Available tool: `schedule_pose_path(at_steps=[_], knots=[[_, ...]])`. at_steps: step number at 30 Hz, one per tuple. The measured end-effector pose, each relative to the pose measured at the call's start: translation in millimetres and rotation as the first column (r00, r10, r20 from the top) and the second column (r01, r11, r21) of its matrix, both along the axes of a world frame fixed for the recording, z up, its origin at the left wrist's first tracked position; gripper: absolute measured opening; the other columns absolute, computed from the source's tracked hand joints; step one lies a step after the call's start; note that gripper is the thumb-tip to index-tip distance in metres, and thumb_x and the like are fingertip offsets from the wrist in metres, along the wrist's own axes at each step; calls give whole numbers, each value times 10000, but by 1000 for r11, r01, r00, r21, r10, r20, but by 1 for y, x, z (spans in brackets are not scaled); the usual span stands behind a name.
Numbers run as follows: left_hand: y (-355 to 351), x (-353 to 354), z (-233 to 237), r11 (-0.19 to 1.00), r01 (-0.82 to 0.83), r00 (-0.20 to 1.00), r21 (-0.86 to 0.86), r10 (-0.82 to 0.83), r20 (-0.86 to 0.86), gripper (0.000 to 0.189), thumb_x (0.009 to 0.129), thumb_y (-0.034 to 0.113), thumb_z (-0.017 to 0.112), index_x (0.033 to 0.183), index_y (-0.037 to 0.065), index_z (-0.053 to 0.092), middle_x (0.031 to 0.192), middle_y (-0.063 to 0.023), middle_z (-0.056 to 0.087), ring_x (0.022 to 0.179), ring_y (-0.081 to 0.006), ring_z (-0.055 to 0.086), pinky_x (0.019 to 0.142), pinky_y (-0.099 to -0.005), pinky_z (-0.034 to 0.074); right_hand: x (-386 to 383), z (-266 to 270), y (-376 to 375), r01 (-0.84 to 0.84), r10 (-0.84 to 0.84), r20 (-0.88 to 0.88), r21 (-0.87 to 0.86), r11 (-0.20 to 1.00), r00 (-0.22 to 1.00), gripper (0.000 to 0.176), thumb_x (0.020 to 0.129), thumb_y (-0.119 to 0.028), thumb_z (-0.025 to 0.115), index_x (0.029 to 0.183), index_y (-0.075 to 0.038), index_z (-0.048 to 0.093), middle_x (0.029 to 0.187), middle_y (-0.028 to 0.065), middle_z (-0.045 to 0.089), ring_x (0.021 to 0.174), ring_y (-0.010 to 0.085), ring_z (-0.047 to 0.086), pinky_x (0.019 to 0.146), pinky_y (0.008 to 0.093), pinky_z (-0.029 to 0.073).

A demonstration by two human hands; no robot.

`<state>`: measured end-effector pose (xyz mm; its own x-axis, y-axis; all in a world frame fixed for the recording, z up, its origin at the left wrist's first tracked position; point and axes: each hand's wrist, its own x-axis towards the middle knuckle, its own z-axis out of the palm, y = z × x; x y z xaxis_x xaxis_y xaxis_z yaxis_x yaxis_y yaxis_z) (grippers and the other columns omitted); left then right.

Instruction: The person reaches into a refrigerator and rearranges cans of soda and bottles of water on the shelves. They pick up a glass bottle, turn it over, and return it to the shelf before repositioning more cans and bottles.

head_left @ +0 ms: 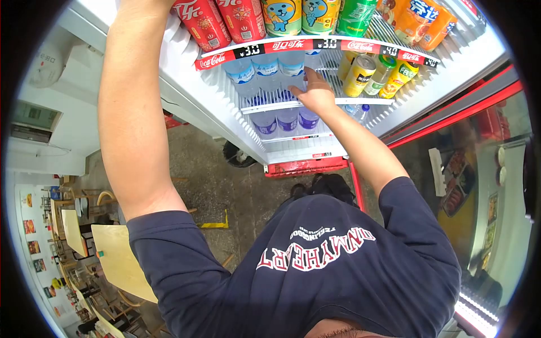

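Observation:
My right hand (315, 93) reaches into an open drinks fridge (214, 93), over the middle wire shelf, with finger and thumb apart and nothing between them. Closest to it are clear water bottles (292, 69) with blue-and-white labels, lined up left of and behind the fingers. Yellow cans (359, 76) and a green-capped bottle (381, 73) stand on the same shelf to the right. My left arm stretches up along the fridge's left side, and its hand is beyond the top edge of the view.
Red cola cans (203, 25), yellow cans and a green can (356, 17) fill the shelf above, behind a red price strip (287, 46). Purple-labelled bottles (287, 119) stand below. The glass door (451, 169) hangs open at right. Tables (125, 260) and chairs are behind at left.

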<state>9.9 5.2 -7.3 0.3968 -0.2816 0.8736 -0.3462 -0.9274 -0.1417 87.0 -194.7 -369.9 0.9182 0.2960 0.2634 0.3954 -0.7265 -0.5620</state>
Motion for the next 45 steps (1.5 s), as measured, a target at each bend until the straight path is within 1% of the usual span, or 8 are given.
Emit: schedule_pose_path(at_steps=[7, 9, 12, 15, 18, 21, 25, 45], knots=[[13, 10, 0, 995, -25, 995, 100, 15, 102, 484, 950, 363, 560, 1173, -44, 698, 1027, -248, 736, 930, -340, 725, 808, -385, 566, 15, 3, -7, -64, 58, -55, -99, 993, 997, 868, 806, -544, 751, 1435, -25, 454, 1328, 198, 611, 1197, 359, 624, 1003, 436, 510], [12, 7, 0, 987, 33, 998, -159, -41, -44, 471, 945, 342, 569, 1193, -41, 687, 1048, -251, 732, 939, -314, 724, 810, -374, 562, 9, 11, -5, -16, 6, -111, -88, 996, 994, 895, 793, -559, 756, 1450, -40, 439, 1361, 192, 598, 1214, 355, 620, 1015, 429, 504], [19, 1, -5, 996, 87, 952, -17, -78, 295, 446, 928, 284, 596, 1215, -51, 664, 1087, -263, 718, 951, -276, 718, 805, -350, 557, 6, 18, -2, 28, -39, -175, -60, 998, 984, 935, 780, -560, 767, 1487, -68, 402, 1402, 174, 583, 1240, 341, 611, 1027, 413, 496], [16, -25, -55, 963, 253, 805, 91, -263, 531, 198, 955, 165, 632, 1042, -11, 656, 962, -104, 701, 833, -213, 638, 783, -336, 501, 10, 15, -7, -50, 54, -182, 24, 998, 982, 955, 787, -557, 764, 1516, -85, 368, 1427, 162, 574, 1259, 327, 605, 1032, 404, 490], [-37, -58, -150, 795, 572, 815, -199, -526, 241, 236, 790, 124, 714, 1003, 28, 677, 954, -102, 680, 901, -260, 623, 846, -378, 498, 18, 5, -12, -99, 106, -191, 44, 994, 976, 947, 783, -554, 770, 1512, -84, 389, 1376, 155, 608, 1230, 326, 620, 1021, 400, 492], [-71, -69, -257, 680, 170, 901, -713, -401, -168, 355, 787, 109, 734, 1106, -6, 632, 1079, -160, 626, 1034, -336, 603, 956, -418, 480, 16, 15, -9, -93, 78, -208, -63, 994, 975, 934, 773, -558, 783, 1485, -70, 427, 1317, 157, 634, 1198, 323, 634, 1003, 402, 499], [-71, -47, -343, 699, -285, 853, -656, -127, -506, 812, 801, 172, 770, 1456, -72, 356, 1422, -323, 400, 1345, -469, 415, 1130, -493, 364, 6, 25, -7, -46, 34, -231, -47, 998, 972, 916, 762, -573, 790, 1439, -47, 470, 1268, 167, 645, 1158, 327, 645, 967, 402, 511], [-77, -13, -368, 620, -361, 887, -696, -1, -461, 1014, 823, 183, 749, 1552, -96, 101, 1563, -401, 109, 1473, -540, 172, 1208, -513, 243, 20, 9, -14, -104, 98, -210, -19, 994, 973, 871, 792, -551, 774, 1447, -61, 476, 1267, 181, 652, 1176, 340, 635, 983, 412, 509]])
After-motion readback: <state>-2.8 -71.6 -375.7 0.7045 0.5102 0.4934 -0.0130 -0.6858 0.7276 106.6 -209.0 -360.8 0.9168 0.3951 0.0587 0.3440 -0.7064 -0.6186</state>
